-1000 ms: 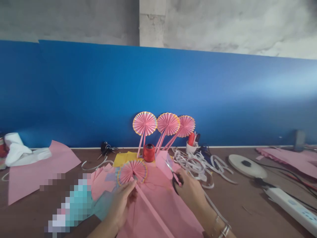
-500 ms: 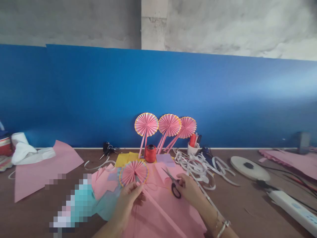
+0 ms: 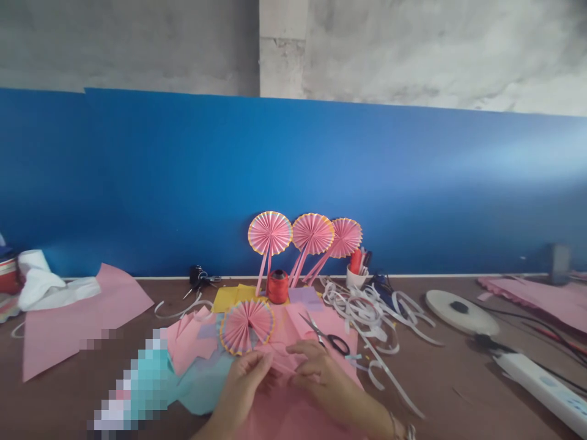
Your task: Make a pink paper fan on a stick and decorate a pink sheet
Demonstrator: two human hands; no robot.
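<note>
Pleated fan (image 3: pixel 241 324) near left hand (image 3: pixel 244 377)

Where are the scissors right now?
In the head view, the scissors lie on pink paper right of centre, just beyond the right hand, beside white strips.

There were four pleated pink fans (image 3: pixel 237 322), two hands (image 3: pixel 245 380), one pair of scissors (image 3: pixel 327 335), one red spool (image 3: pixel 277 291), one white cup (image 3: pixel 354 280), one bunch of keys (image 3: pixel 197 274), one pale disc (image 3: pixel 441 310), one white power strip (image 3: pixel 539 380) and one bench (image 3: pixel 458 397).
</note>
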